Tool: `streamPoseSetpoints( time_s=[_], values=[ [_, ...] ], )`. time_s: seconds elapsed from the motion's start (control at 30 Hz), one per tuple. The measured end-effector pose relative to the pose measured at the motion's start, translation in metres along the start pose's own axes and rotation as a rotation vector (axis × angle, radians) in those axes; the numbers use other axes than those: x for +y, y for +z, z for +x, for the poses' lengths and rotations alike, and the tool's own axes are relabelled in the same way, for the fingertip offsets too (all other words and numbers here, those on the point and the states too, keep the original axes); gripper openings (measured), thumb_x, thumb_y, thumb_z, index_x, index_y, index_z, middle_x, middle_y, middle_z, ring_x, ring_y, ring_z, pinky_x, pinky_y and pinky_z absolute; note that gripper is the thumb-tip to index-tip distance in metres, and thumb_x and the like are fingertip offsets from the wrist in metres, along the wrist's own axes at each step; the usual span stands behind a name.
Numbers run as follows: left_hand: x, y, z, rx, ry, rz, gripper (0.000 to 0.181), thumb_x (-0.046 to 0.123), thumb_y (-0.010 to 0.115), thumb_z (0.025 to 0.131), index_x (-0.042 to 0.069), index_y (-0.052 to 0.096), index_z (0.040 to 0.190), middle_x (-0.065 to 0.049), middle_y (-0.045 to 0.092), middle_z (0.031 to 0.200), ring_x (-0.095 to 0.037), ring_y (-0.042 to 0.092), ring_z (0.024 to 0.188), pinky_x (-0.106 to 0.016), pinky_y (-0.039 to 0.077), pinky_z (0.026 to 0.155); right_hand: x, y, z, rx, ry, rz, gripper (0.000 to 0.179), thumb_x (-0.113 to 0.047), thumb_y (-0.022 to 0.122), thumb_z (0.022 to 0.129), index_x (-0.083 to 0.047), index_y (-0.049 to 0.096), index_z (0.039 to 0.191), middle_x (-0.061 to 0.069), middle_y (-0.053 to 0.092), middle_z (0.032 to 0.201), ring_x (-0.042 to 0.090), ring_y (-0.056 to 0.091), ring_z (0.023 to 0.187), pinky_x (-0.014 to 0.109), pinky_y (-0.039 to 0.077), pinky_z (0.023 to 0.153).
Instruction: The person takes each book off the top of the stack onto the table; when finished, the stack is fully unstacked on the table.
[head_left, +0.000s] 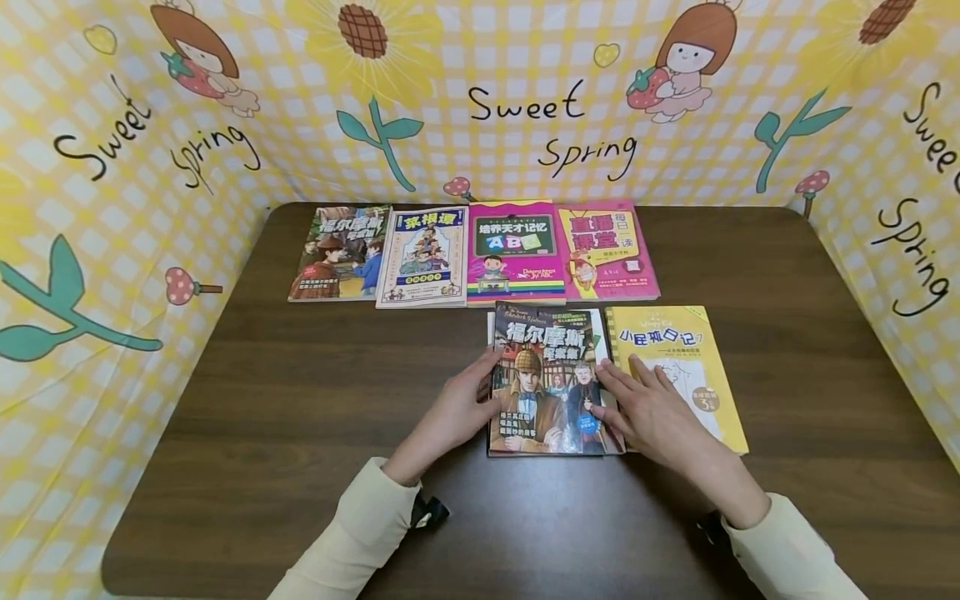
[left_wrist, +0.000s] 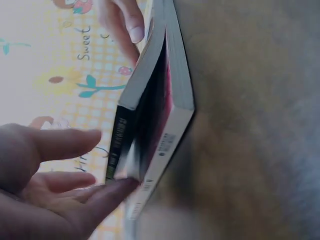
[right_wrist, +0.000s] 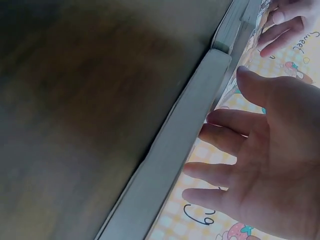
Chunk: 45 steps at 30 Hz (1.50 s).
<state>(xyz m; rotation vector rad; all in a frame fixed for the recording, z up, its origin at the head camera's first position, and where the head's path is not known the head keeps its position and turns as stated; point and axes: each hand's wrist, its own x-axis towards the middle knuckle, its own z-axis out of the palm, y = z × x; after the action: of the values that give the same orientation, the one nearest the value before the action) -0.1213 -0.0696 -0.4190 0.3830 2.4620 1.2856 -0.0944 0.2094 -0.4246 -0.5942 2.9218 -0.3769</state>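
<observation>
A dark-covered book with a detective in a cap (head_left: 528,400) lies on top of a second, white-spined book (left_wrist: 165,140) near the middle of the table. In the left wrist view the upper book's near spine side is tilted up, leaving a dark gap between the two. My left hand (head_left: 461,404) is at their left edge; a fingertip touches by the gap, while the thumb stands apart from the spines. My right hand (head_left: 652,408) lies spread, its fingers straight, over the right edge of the pair and a yellow book (head_left: 712,350) beside it.
Along the table's far edge lie several books in a row: a comic-style book (head_left: 337,258), a white-bordered book (head_left: 422,258), a pink ABC book (head_left: 515,271) and another pink book (head_left: 618,250). A yellow checked cloth (head_left: 510,50) hangs behind and at both sides of the brown table (head_left: 300,400).
</observation>
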Motion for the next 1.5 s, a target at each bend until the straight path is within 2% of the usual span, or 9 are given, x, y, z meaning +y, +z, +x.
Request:
streamPoseSetpoints(
  time_s=[0.13,0.23,0.43,0.5,0.67,1.0,1.13,1.3,1.5],
  values=[
    [-0.005,-0.002,0.001,0.057,-0.094,-0.29,0.064,-0.004,0.062,0.088,0.014,0.042,0.147,-0.022,0.048,0.14,-0.027,0.068,0.098,-0.035,0.056,0.074,0.001,-0.001,0.001,-0.005,-0.004,0.018,0.061,-0.039,0.057,0.096,-0.006,0.043,0.145,0.014,0.039,0.15,0.046,0.023,0.139,0.066,0.019,0.107],
    [-0.005,-0.002,0.001,0.109,-0.13,-0.418,0.061,-0.002,0.064,0.087,0.015,0.047,0.143,-0.022,0.057,0.13,-0.025,0.07,0.081,-0.034,0.056,0.068,0.002,-0.001,0.002,-0.01,-0.008,0.022,0.061,-0.04,0.057,0.096,-0.007,0.042,0.146,0.014,0.038,0.151,0.046,0.022,0.139,0.066,0.019,0.107],
    [-0.005,-0.001,0.001,0.15,-0.144,-0.417,0.055,0.005,0.072,0.085,0.017,0.056,0.136,-0.016,0.053,0.138,-0.027,0.059,0.113,-0.031,0.055,0.071,0.002,-0.002,0.004,-0.028,-0.027,0.025,0.059,-0.038,0.055,0.098,-0.01,0.041,0.147,0.012,0.036,0.152,0.045,0.021,0.14,0.066,0.018,0.107],
    [-0.006,-0.003,0.001,0.148,-0.164,-0.438,0.055,0.003,0.072,0.084,0.02,0.058,0.134,-0.016,0.052,0.138,-0.026,0.062,0.106,-0.031,0.056,0.066,0.003,-0.002,0.004,-0.03,-0.042,0.028,0.056,-0.035,0.054,0.098,-0.012,0.041,0.148,0.012,0.035,0.153,0.045,0.021,0.14,0.067,0.018,0.107],
    [-0.01,-0.012,-0.004,0.156,-0.195,-0.476,0.057,-0.001,0.069,0.086,0.024,0.058,0.136,-0.015,0.048,0.142,-0.016,0.065,0.061,-0.031,0.055,0.055,0.004,-0.003,0.002,-0.037,-0.07,0.037,0.053,-0.034,0.053,0.099,-0.016,0.042,0.148,0.012,0.032,0.154,0.046,0.02,0.14,0.068,0.018,0.106],
    [-0.019,-0.03,-0.014,0.195,-0.204,-0.486,0.055,0.001,0.068,0.088,0.024,0.057,0.137,-0.013,0.046,0.144,-0.012,0.062,0.056,-0.027,0.052,0.053,0.004,-0.002,0.001,-0.07,-0.047,0.054,0.061,-0.037,0.06,0.095,-0.017,0.04,0.148,0.012,0.03,0.155,0.045,0.017,0.142,0.068,0.016,0.107],
    [-0.023,-0.046,-0.019,0.228,-0.212,-0.467,0.055,0.001,0.067,0.088,0.024,0.056,0.137,-0.013,0.045,0.144,-0.011,0.062,0.056,-0.028,0.053,0.054,0.004,0.002,0.0,-0.083,-0.03,0.075,0.063,-0.038,0.062,0.093,-0.017,0.039,0.149,0.011,0.029,0.156,0.045,0.015,0.142,0.068,0.016,0.107],
    [-0.033,-0.078,-0.032,0.253,-0.21,-0.413,0.056,0.002,0.066,0.089,0.022,0.053,0.14,-0.016,0.042,0.147,-0.008,0.055,0.051,-0.029,0.053,0.055,0.003,0.003,-0.004,-0.091,-0.01,0.068,0.065,-0.038,0.063,0.092,-0.017,0.039,0.149,0.012,0.029,0.156,0.045,0.015,0.142,0.068,0.017,0.106],
    [-0.051,-0.113,-0.054,0.286,-0.245,-0.285,0.055,0.006,0.064,0.093,0.021,0.049,0.143,-0.018,0.04,0.147,-0.007,0.064,0.07,-0.033,0.054,0.058,0.004,0.001,-0.005,-0.086,-0.009,0.05,0.066,-0.038,0.064,0.092,-0.017,0.039,0.149,0.012,0.031,0.155,0.045,0.016,0.141,0.068,0.018,0.106]
  ],
)
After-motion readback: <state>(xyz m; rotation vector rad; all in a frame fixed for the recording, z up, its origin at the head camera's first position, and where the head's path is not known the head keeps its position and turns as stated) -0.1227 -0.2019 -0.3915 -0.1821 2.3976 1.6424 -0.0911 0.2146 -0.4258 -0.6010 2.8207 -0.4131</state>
